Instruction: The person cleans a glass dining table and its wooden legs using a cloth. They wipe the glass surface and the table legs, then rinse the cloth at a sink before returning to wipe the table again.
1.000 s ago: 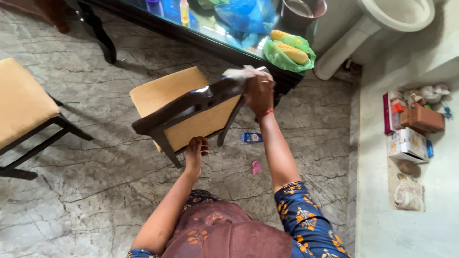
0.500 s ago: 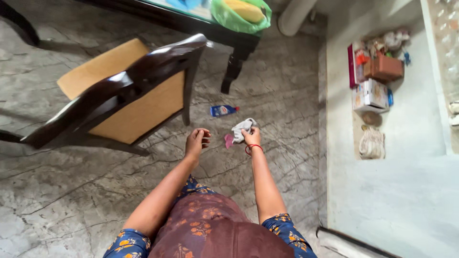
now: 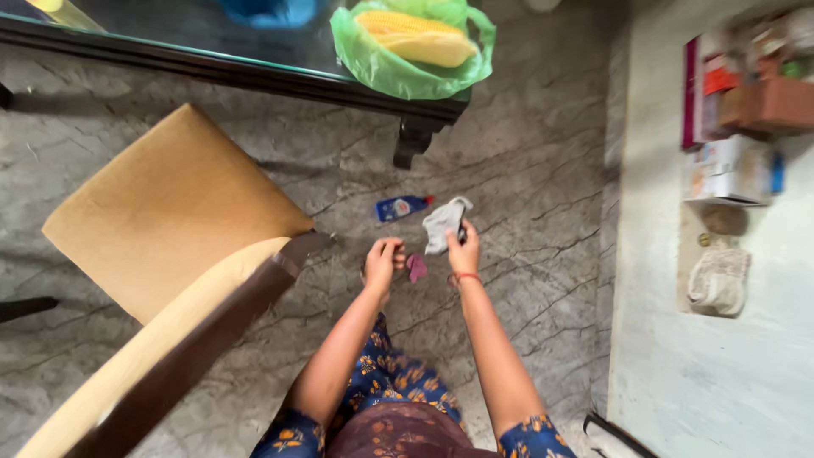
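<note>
Holding a crumpled grey cloth (image 3: 444,222) pinched in the grip of the right hand (image 3: 463,253), the person reaches down toward the floor while the left hand (image 3: 381,265), fingers loosely curled and empty, hangs just beside a small pink scrap (image 3: 416,267). A firm pinch on the cloth's bunched middle would likely keep its loose end from trailing over the blue bottle (image 3: 402,207) lying on its side close by. Grey veined marble floor (image 3: 526,170); tan-cushioned dark wood chair (image 3: 170,212) at left; glass tabletop (image 3: 170,34) carrying a green bag of corn (image 3: 415,42); wall niche (image 3: 729,127) with boxes at right.

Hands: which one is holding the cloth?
The right hand, the one with the red wrist thread, grips the pale grey cloth. The left hand is empty.
</note>
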